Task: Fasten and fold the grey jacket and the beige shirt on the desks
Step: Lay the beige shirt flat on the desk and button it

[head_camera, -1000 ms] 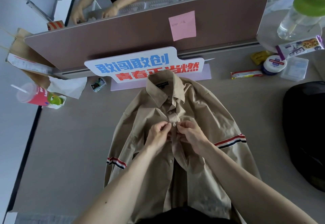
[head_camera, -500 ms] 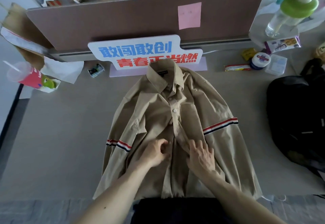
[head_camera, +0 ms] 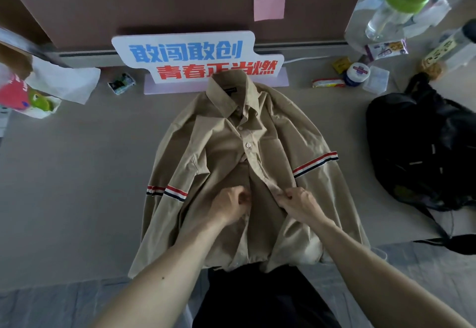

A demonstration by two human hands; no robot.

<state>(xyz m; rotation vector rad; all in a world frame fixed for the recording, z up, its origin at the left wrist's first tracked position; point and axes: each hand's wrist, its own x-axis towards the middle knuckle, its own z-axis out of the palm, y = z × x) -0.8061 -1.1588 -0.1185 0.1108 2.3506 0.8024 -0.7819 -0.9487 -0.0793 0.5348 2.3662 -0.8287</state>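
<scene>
The beige shirt (head_camera: 213,152) lies face up on the desk (head_camera: 77,173), collar toward the partition, with red, white and blue stripes on both sleeves. Its top buttons are closed down to mid chest; below that the front gapes open. My left hand (head_camera: 229,205) pinches the left front edge with curled fingers. My right hand (head_camera: 300,202) pinches the button placket on the right edge, pulling it toward the left hand. No grey jacket is in view.
A blue and red slogan sign (head_camera: 198,59) stands behind the collar against the brown partition (head_camera: 154,5). A black backpack (head_camera: 422,152) sits at the right. Snacks, a round tub (head_camera: 356,74) and a green-capped bottle (head_camera: 396,5) crowd the back right; a pink cup (head_camera: 15,94) sits left.
Both hands left the fastened chest button and moved down the front. From lying flatter on the cloth, they now each pinch an edge of the open front lower down.
</scene>
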